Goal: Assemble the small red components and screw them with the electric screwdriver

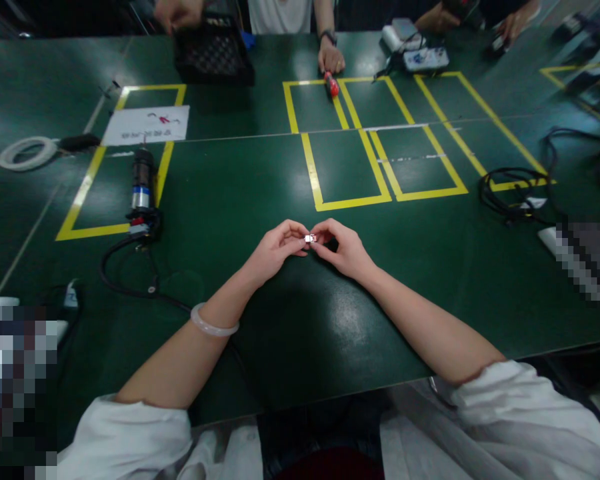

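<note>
My left hand point(276, 251) and my right hand point(344, 248) meet over the middle of the green table point(260, 200). Both pinch a small shiny white part point(309, 238) between their fingertips, just above the tabletop. A pale bangle point(213, 325) sits on my left wrist. My forearms rest on the table near its front edge, with white sleeves pushed up.
A black and silver cylindrical tool point(141, 190) with a black cable lies at the left on yellow floor-tape boxes. A black crate point(214, 55) and a paper sheet point(146, 125) are farther back. Another person's hand point(331, 61) holds a red tool point(333, 86). Coiled cables point(511, 190) lie right.
</note>
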A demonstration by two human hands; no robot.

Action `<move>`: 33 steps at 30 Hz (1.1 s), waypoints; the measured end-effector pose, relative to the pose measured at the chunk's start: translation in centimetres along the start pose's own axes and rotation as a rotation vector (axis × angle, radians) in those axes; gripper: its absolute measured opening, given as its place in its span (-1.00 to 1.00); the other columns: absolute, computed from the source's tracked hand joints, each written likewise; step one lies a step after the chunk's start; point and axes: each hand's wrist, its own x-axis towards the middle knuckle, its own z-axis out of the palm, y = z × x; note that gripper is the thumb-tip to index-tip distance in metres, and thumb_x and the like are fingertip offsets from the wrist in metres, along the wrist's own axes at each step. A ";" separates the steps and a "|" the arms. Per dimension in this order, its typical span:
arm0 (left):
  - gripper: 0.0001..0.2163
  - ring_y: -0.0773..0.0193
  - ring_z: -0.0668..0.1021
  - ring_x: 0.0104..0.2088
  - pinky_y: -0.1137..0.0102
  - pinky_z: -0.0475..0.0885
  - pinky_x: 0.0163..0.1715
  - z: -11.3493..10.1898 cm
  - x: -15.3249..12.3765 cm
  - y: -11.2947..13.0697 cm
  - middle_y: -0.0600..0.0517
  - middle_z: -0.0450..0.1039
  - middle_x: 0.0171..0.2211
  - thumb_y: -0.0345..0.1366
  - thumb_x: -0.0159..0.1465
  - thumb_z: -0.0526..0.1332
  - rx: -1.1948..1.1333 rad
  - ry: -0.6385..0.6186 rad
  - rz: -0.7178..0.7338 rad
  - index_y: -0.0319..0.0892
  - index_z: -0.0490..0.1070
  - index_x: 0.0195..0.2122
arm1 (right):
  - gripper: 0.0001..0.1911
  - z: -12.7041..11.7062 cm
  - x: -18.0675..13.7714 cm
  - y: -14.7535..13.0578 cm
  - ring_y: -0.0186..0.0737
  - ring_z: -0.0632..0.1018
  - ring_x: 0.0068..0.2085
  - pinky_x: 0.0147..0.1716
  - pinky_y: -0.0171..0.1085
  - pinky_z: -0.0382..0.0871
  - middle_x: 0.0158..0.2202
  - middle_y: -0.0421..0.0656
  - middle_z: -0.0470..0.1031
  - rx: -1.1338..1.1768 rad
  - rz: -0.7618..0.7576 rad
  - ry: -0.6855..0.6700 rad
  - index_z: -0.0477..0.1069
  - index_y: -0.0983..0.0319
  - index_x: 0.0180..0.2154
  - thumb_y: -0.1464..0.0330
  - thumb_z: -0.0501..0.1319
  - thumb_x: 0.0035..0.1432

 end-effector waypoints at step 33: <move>-0.27 -0.20 0.26 0.22 -0.10 0.22 0.21 -17.2 -3.4 5.3 -0.35 0.17 0.28 0.02 0.29 0.19 1.494 0.539 -0.266 -0.43 0.11 0.31 | -0.89 -0.2 0.0 0.1 -0.30 0.50 -0.35 -0.29 -0.27 0.44 -0.31 -0.19 0.49 -0.030 0.042 -0.036 0.41 0.21 -0.18 0.40 0.25 0.21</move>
